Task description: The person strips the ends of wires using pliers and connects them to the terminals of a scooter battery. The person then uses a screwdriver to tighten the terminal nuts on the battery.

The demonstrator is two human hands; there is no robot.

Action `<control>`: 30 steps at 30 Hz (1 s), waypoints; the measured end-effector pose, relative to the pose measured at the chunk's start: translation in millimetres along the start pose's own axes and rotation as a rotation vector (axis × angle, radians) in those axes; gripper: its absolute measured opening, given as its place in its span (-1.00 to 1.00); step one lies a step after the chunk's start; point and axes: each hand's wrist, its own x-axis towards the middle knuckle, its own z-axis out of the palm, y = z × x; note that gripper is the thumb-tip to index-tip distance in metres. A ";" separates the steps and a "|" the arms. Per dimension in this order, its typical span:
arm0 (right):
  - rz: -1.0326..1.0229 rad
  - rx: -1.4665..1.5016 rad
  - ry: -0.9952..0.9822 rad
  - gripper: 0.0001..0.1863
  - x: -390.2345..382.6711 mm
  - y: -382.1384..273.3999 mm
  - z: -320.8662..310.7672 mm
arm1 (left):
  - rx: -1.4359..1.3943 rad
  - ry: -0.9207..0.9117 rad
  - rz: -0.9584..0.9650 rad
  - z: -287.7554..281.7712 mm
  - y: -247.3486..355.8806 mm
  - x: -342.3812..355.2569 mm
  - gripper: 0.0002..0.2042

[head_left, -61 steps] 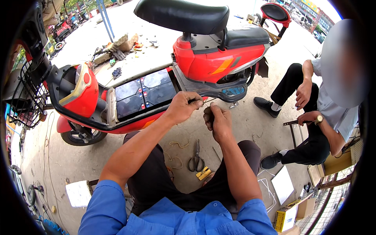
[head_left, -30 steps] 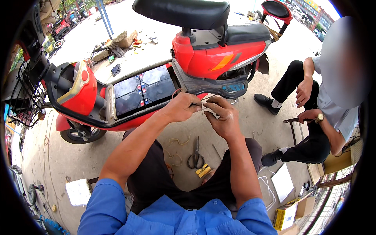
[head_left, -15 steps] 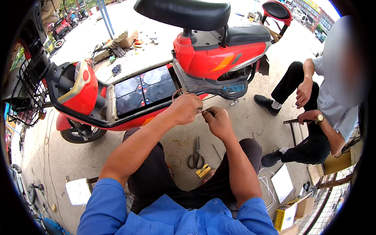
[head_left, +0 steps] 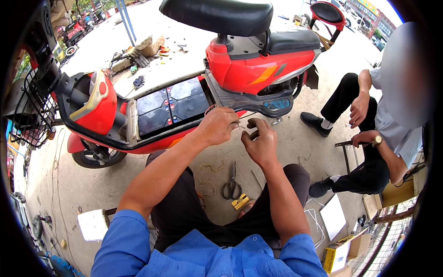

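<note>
Ground: concrete point(head_left: 138, 184) is spreading outdoors under one red scooter point(head_left: 272, 74); one person point(head_left: 397, 111) is sitting along its right edge
Battery bay point(head_left: 131, 123): four black batteries point(head_left: 191, 106) are filling it, two by two
Left hand point(head_left: 219, 127): pinching one thin wire point(head_left: 242, 127), out past the bay's near rear corner
Right hand point(head_left: 260, 143): its thumb and forefinger are standing apart beside the wire's tip
Between the feet: one pair of scissors point(head_left: 231, 188) is lying beside one yellow packet point(head_left: 240, 201)
Ground's near right corner: one open carton point(head_left: 359, 245) is standing

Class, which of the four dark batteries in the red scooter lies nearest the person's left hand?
The lower-right battery; the other three, higher or farther left in the picture, lie farther from the left hand.
</note>
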 end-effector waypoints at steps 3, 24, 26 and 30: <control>-0.103 -0.121 0.026 -0.84 1.0 -9.8 -5.1 | 0.012 -0.009 -0.001 0.3 0.6 -0.5 -0.92; -0.007 0.002 -0.013 -0.85 0.1 2.1 -1.1 | -0.056 0.039 -0.020 1.3 2.4 2.0 -0.93; -0.097 -0.063 0.011 -0.86 0.5 -6.8 -4.5 | -0.064 0.035 -0.034 0.4 1.3 1.5 -0.93; -0.221 -0.170 0.022 -0.89 -0.5 1.5 -2.7 | -0.058 0.027 -0.004 0.6 1.0 2.1 -0.94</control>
